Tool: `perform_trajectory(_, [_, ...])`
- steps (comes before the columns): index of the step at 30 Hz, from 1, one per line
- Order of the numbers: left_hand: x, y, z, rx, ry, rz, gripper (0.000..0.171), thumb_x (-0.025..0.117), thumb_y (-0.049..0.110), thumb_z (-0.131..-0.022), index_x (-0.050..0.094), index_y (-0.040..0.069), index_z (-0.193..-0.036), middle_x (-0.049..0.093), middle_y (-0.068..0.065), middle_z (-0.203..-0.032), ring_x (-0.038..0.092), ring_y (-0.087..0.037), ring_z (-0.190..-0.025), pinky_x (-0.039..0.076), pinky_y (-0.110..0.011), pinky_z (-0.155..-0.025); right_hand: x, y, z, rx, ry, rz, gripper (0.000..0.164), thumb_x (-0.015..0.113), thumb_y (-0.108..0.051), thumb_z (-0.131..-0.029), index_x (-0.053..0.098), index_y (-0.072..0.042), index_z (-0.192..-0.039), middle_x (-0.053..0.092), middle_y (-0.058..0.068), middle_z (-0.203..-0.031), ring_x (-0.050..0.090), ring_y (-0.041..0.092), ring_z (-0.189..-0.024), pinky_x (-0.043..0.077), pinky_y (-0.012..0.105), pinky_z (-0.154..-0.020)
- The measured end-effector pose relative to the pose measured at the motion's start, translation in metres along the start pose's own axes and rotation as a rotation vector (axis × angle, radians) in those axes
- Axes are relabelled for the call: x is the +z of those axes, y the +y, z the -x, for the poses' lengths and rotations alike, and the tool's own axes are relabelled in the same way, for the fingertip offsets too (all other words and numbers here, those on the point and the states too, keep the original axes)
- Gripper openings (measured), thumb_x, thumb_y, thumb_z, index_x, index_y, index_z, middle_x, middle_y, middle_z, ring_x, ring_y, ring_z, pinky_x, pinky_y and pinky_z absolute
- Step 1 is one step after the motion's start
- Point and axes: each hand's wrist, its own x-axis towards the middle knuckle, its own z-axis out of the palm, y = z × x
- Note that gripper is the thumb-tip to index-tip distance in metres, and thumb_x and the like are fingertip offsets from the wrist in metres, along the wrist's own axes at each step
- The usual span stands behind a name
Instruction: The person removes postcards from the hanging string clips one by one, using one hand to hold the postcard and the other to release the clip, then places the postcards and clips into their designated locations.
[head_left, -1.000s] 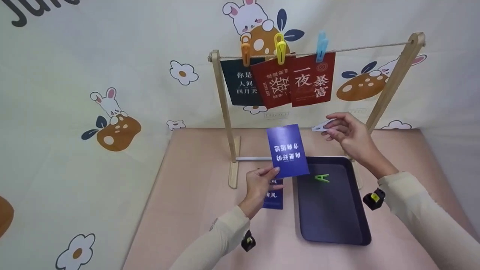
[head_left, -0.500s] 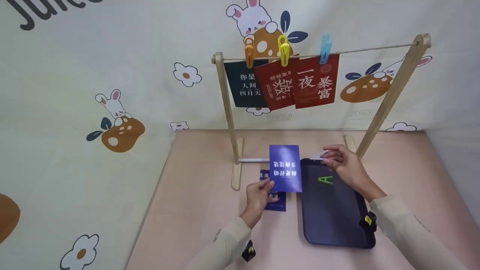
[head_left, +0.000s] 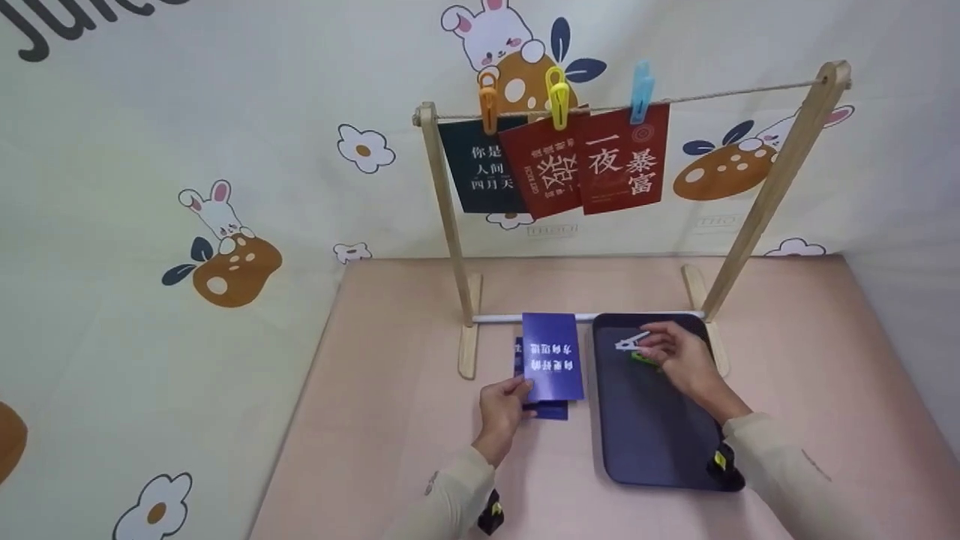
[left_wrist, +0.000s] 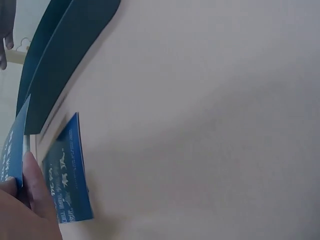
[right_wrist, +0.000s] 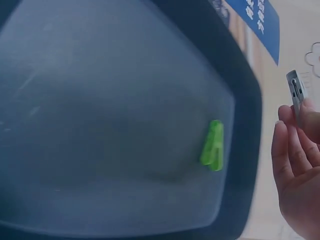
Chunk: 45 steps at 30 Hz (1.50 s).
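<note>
My left hand (head_left: pixel 504 414) pinches a blue card (head_left: pixel 553 352) by its lower left corner, its white lettering upside down in the head view. Under it, a second dark blue card (left_wrist: pixel 70 175) lies on the table, mostly covered in the head view. My right hand (head_left: pixel 684 364) holds a whitish clothespin (head_left: pixel 632 342) between thumb and fingers, above the dark tray (head_left: pixel 671 450). A green clothespin (right_wrist: pixel 213 145) lies in that tray, partly hidden behind the right hand in the head view.
A wooden rack (head_left: pixel 776 191) with a rope stands at the back. Orange (head_left: pixel 488 103), yellow (head_left: pixel 558 99) and light blue (head_left: pixel 642 93) clothespins hold a dark green card (head_left: pixel 484 169) and two red cards (head_left: pixel 626 161) on the rope. A patterned cloth (head_left: pixel 247 135) hangs behind.
Both hands have come down from near the hanging cards. The left has lowered its blue card toward the card on the table; the right has carried the whitish clothespin down over the tray.
</note>
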Motion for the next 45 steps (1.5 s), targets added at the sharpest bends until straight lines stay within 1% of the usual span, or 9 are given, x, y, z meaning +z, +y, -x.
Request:
perform_trajectory(6, [-0.003,-0.008,-0.002,0.008,0.066,-0.119,0.023,0.068,0.01,-0.081,0.068,-0.002,-0.101,0.07,-0.016,-0.096,0.066,-0.015,-0.068,0.054,-0.024,-0.049,0.005,0.019,0.013,0.084,-0.021,0.04,0.033,0.064,-0.005,-0.084,0.055,0.0,-0.116,0.067,0.016,-0.097,0.061,0.005,-0.077,0.05,0.02,-0.053])
perform_trajectory(14, [-0.007,-0.015,-0.003,-0.013,0.114,-0.183,0.02,0.069,0.008,-0.079,0.07,-0.001,-0.097,0.071,-0.015,-0.093,0.064,-0.014,-0.067,0.053,-0.024,-0.051,0.008,0.036,0.023,0.161,-0.003,0.082,0.033,0.063,-0.001,-0.083,0.056,0.0,-0.115,0.068,0.014,-0.09,0.06,0.009,-0.069,0.048,0.022,-0.048])
perform_trajectory(18, [-0.007,-0.013,-0.004,0.041,0.177,-0.301,0.016,0.072,0.01,-0.076,0.072,0.002,-0.089,0.071,-0.014,-0.093,0.068,-0.022,-0.083,0.057,-0.033,-0.069,0.009,0.042,0.024,0.177,0.022,0.087,0.032,0.064,0.0,-0.082,0.057,0.002,-0.113,0.068,0.014,-0.088,0.059,0.007,-0.066,0.047,0.021,-0.046])
perform_trajectory(21, [-0.006,-0.01,-0.004,0.059,0.208,-0.359,0.013,0.074,0.013,-0.074,0.074,0.005,-0.084,0.071,-0.013,-0.09,0.067,-0.025,-0.092,0.054,-0.037,-0.082,0.006,0.044,0.024,0.157,0.038,0.132,0.031,0.064,-0.001,-0.082,0.057,0.003,-0.112,0.068,0.016,-0.089,0.06,0.009,-0.069,0.047,0.018,-0.05])
perform_trajectory(27, [-0.006,-0.009,-0.003,0.031,0.235,-0.386,0.012,0.074,0.013,-0.074,0.074,0.007,-0.084,0.072,-0.011,-0.088,0.068,-0.024,-0.088,0.053,-0.039,-0.082,0.005,0.044,0.024,0.117,0.075,0.219,0.031,0.067,-0.004,-0.081,0.059,0.002,-0.11,0.068,0.015,-0.087,0.064,0.018,-0.075,0.045,0.013,-0.058])
perform_trajectory(32, [-0.006,-0.011,-0.003,0.021,0.247,-0.367,0.013,0.073,0.014,-0.074,0.073,0.006,-0.085,0.072,-0.01,-0.086,0.068,-0.019,-0.079,0.054,-0.036,-0.077,0.008,0.046,0.025,0.12,0.078,0.236,0.031,0.066,-0.004,-0.081,0.059,0.001,-0.111,0.066,0.014,-0.088,0.062,0.017,-0.075,0.044,0.014,-0.057])
perform_trajectory(36, [-0.007,-0.011,-0.002,0.01,0.239,-0.353,0.014,0.072,0.014,-0.076,0.073,0.005,-0.088,0.072,-0.01,-0.087,0.068,-0.019,-0.08,0.055,-0.035,-0.077,0.008,0.045,0.026,0.121,0.102,0.265,0.034,0.069,-0.006,-0.08,0.06,-0.001,-0.112,0.065,0.013,-0.088,0.061,0.016,-0.075,0.044,0.015,-0.058])
perform_trajectory(40, [-0.009,-0.011,-0.002,0.019,0.245,-0.355,0.014,0.071,0.015,-0.077,0.072,0.006,-0.088,0.072,-0.009,-0.087,0.068,-0.02,-0.081,0.054,-0.035,-0.077,0.008,0.04,0.026,0.116,0.12,0.31,0.039,0.072,-0.01,-0.078,0.059,-0.003,-0.114,0.062,0.012,-0.089,0.058,0.019,-0.077,0.044,0.019,-0.06])
perform_trajectory(45, [-0.011,-0.009,-0.002,0.055,0.257,-0.368,0.013,0.071,0.015,-0.077,0.073,0.007,-0.087,0.072,-0.008,-0.085,0.067,-0.019,-0.08,0.054,-0.035,-0.076,0.008,0.035,0.026,0.135,0.095,0.312,0.045,0.07,-0.013,-0.08,0.054,-0.003,-0.12,0.059,0.012,-0.091,0.054,0.02,-0.079,0.042,0.021,-0.061])
